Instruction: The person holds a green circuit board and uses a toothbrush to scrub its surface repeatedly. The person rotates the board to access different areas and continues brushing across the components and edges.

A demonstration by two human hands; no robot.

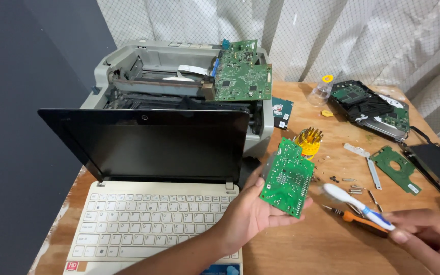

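My left hand (253,214) holds a green circuit board (287,177) tilted upright above the wooden table, fingers behind it and thumb at its lower edge. My right hand (426,234) grips the handle of a white and blue toothbrush (356,205), whose bristled head points at the board's right edge, almost touching it. Under the brush lies an orange-handled screwdriver (355,218).
A small white laptop (154,203) stands open at the left, with an opened grey printer (179,81) and its green boards behind it. A yellow bit holder (309,140), loose screws, hard drives (373,107), a green board (395,168) and a black case (436,165) lie on the right.
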